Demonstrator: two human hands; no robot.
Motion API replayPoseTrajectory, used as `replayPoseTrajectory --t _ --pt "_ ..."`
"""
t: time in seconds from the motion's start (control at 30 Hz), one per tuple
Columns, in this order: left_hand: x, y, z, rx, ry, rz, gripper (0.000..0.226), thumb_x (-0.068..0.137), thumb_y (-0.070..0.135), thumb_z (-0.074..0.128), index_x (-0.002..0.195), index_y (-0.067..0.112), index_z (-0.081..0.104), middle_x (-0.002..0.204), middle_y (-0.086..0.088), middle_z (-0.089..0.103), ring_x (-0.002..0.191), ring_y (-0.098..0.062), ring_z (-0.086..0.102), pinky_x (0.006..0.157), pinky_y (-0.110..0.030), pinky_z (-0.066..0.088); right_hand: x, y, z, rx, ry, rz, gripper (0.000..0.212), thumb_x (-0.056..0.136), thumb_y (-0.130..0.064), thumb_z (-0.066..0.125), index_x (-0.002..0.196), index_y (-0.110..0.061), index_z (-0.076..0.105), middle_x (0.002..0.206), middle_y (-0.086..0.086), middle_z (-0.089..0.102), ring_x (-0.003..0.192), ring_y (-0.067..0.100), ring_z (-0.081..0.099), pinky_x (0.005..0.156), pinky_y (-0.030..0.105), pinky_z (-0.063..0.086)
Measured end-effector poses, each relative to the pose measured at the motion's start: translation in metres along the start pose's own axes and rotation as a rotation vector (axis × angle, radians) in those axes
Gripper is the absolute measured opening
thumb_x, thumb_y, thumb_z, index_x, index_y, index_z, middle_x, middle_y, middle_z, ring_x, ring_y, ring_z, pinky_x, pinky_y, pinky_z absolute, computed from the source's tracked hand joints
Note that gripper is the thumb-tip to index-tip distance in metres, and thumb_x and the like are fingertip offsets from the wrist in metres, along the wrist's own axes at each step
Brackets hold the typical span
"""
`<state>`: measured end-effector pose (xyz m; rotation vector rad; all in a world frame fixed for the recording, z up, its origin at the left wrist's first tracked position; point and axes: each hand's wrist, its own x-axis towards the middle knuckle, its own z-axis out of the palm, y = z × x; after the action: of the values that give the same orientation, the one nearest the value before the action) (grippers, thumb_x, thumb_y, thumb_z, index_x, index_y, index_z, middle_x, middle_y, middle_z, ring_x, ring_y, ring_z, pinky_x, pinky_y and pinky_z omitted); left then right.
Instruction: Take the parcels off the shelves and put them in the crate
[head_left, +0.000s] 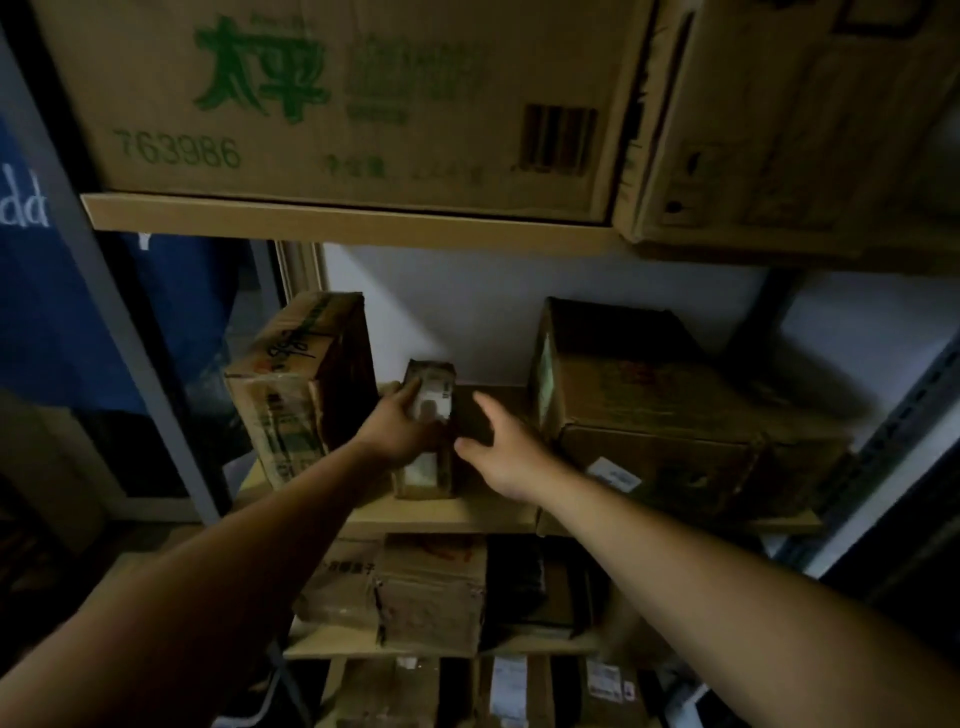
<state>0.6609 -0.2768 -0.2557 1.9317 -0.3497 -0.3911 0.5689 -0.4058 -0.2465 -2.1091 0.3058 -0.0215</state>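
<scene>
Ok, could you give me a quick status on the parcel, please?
Left hand grips small parcel on middle shelf. Right hand open, beside it. Tall box and large box flank it; crate not in view.

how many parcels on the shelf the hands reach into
3: tall box at left, small parcel in the middle gripped by the left hand, large box at right. More may hide behind.

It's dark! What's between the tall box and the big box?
Head view: a small parcel gripped by the left hand, the right hand open beside it.
</scene>
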Motion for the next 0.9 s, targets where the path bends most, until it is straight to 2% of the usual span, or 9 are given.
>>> replayPoseTrajectory --t 0.13,0.23,0.3,0.37,0.43,0.53,0.63,0.77,0.9 --pt "-0.024 0.030 0.029 0.093 0.062 0.030 0.073 0.088 0.024 0.063 0.149 0.025 0.023 0.149 -0.009 0.035 0.126 -0.031 0.047 0.101 -0.042 0.044 -0.033 0.004 -0.036 -0.032 0.017 -0.137 0.063 0.096 -0.025 0.054 0.150 -0.029 0.022 0.154 0.002 0.029 0.138 0.021 0.033 0.102 0.025 0.033" --pt "-0.040 0.052 0.059 0.060 0.042 0.028 0.069 0.091 0.025 0.060 0.149 0.025 0.023 0.153 -0.007 0.029 0.132 -0.027 0.040 0.097 -0.029 0.039 -0.060 0.008 -0.070 -0.142 0.135 -0.242 0.050 0.095 -0.025 0.054 0.143 -0.025 0.039 0.141 0.003 0.042 0.124 0.017 0.047 0.099 0.031 0.043" --pt "-0.048 0.066 0.083 0.037 0.014 0.028 0.067 0.092 0.033 0.057 0.149 0.028 0.023 0.151 -0.006 0.032 0.128 -0.026 0.044 0.103 -0.033 0.039 -0.078 0.016 -0.102 -0.218 0.256 -0.318 0.041 0.094 -0.024 0.054 0.135 -0.021 0.048 0.133 0.001 0.047 0.118 0.016 0.049 0.095 0.028 0.044" --pt "-0.054 0.078 0.102 0.018 -0.007 0.039 0.064 0.094 0.038 0.051 0.150 0.026 0.022 0.147 -0.005 0.039 0.117 -0.017 0.049 0.094 -0.030 0.047 -0.086 0.028 -0.135 -0.404 0.400 -0.317 0.039 0.094 -0.029 0.053 0.132 -0.022 0.051 0.135 0.000 0.045 0.125 0.018 0.041 0.103 0.030 0.035" --pt "-0.059 0.088 0.119 -0.082 -0.067 0.008 0.060 0.097 0.035 0.047 0.150 0.019 0.023 0.142 -0.006 0.044 0.103 -0.012 0.050 0.071 -0.019 0.050 -0.087 0.043 -0.164 -0.586 0.457 -0.126 0.049 0.095 -0.041 0.048 0.141 -0.028 0.040 0.148 0.002 0.032 0.138 0.023 0.022 0.112 0.037 0.023" --pt "-0.059 0.095 0.140 -0.165 -0.149 -0.002 0.042 0.098 0.032 0.045 0.138 0.020 0.038 0.136 -0.012 0.050 0.102 -0.023 0.058 0.084 -0.040 0.052 -0.089 0.066 -0.188 -0.519 0.316 0.225 0.060 0.094 -0.056 0.038 0.149 -0.038 0.019 0.160 0.002 0.001 0.145 0.034 0.000 0.116 0.051 0.017" --pt "-0.059 0.097 0.141 -0.203 -0.078 -0.059 0.051 0.097 0.029 0.049 0.142 0.021 0.026 0.126 -0.001 0.050 0.089 -0.023 0.061 0.074 -0.043 0.056 -0.091 0.082 -0.174 -0.365 0.262 0.245 0.063 0.094 -0.054 0.043 0.149 -0.037 0.020 0.160 0.004 -0.008 0.144 0.035 0.012 0.112 0.047 0.030" --pt "-0.063 0.090 0.129 -0.057 -0.041 -0.092 0.030 0.096 0.028 0.051 0.120 0.010 0.046 0.110 -0.014 0.059 0.080 -0.023 0.063 0.058 -0.031 0.052 -0.095 0.084 -0.157 -0.425 0.346 0.188 0.058 0.094 -0.046 0.048 0.146 -0.036 0.026 0.158 0.004 -0.003 0.138 0.034 0.027 0.104 0.042 0.040" --pt "-0.074 0.077 0.107 -0.069 -0.026 -0.093 0.025 0.096 0.022 0.051 0.118 0.012 0.047 0.104 -0.010 0.059 0.083 -0.024 0.064 0.059 -0.032 0.054 -0.099 0.076 -0.140 -0.432 0.336 0.162 0.052 0.093 -0.044 0.051 0.141 -0.034 0.033 0.153 0.006 0.008 0.129 0.033 0.039 0.097 0.042 0.046"
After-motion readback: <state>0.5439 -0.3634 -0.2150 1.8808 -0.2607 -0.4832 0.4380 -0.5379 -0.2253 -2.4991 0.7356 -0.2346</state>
